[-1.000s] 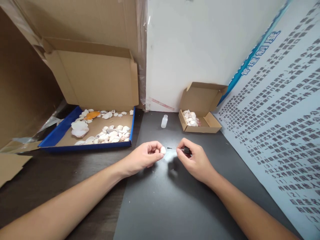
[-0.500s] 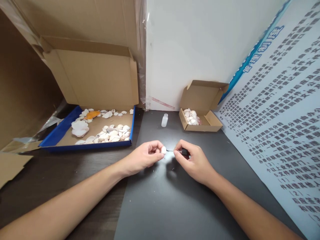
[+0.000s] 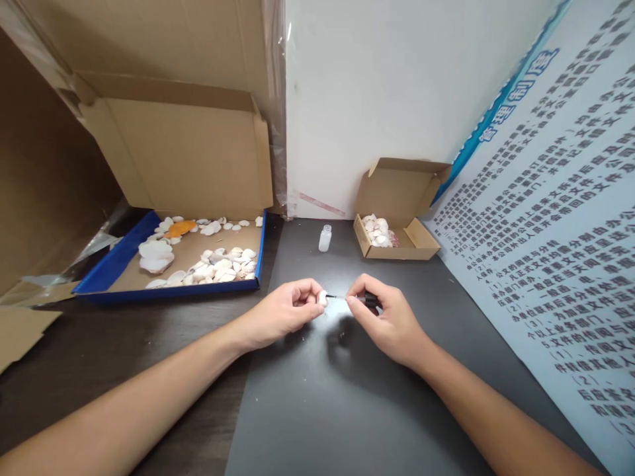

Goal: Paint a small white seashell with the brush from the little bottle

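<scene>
Between thumb and fingers, my left hand [image 3: 292, 307] pinches a small white seashell [image 3: 323, 298]. My right hand [image 3: 380, 314] is closed on the black cap of a thin applicator brush [image 3: 371, 299]. The brush's slim stem points left, and its tip meets the shell's upper edge. Both hands are just above the dark grey mat [image 3: 307, 410]. Beyond them an uncapped small translucent bottle [image 3: 324, 240] stands upright, with whitish contents.
At the left, an open blue-sided box [image 3: 173, 292] holds many shells and an orange one. A smaller cardboard box [image 3: 411, 253] with shells stands at the back right. A white board [image 3: 327, 132] rises behind; a printed sheet [image 3: 555, 251] slants along the right.
The shell has tilted slightly in my left fingers, and the brush tip has shifted to its upper edge. My right hand has moved slightly to the right. The view has shifted a little.
</scene>
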Demonstrator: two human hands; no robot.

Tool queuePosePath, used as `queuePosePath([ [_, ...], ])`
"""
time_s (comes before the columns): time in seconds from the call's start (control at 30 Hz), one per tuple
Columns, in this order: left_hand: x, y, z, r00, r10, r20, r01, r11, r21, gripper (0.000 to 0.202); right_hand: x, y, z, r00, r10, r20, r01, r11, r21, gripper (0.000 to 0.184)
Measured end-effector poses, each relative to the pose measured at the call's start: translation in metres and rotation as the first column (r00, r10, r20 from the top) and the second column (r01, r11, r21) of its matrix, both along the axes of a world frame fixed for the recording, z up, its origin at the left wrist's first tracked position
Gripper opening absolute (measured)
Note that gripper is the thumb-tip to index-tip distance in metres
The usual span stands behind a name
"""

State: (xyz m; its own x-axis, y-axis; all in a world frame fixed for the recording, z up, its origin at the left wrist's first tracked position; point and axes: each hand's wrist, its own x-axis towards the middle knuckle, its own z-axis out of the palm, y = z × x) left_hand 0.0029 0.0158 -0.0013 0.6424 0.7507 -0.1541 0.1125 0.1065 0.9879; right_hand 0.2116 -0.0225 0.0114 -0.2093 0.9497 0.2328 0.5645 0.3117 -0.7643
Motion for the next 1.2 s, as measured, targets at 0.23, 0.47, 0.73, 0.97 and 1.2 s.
queuePosePath([
  [0.23,-0.0002,0.0002,0.0007,1.000,0.002,0.004,-0.002,1.000,0.003,0.027,-0.0024,-0.0007,0.0013,0.999,-0.020,0.031,0.021,1.000,-0.007,0.013],
  [0.47,0.0014,0.0005,0.0013,1.000,0.019,0.013,-0.019,1.000,0.000,0.029,-0.0013,-0.0023,0.0023,0.999,-0.014,0.043,0.012,0.999,0.038,0.014],
  [0.73,0.0007,0.0009,-0.0018,1.000,0.010,0.028,-0.010,1.000,0.001,0.027,-0.0026,-0.0029,0.0029,0.996,-0.034,0.083,0.030,0.998,0.053,0.014],
  [0.97,0.0005,0.0011,0.0006,1.000,0.012,0.021,-0.011,1.000,-0.013,0.031,-0.0036,-0.0041,0.0027,0.998,0.042,0.049,-0.046,0.996,0.077,0.013],
  [1.2,0.0014,-0.0003,0.0043,1.000,0.005,0.026,-0.005,1.000,-0.017,0.029,-0.0043,-0.0026,0.0009,0.998,0.031,0.061,-0.035,0.997,0.069,0.013],
])
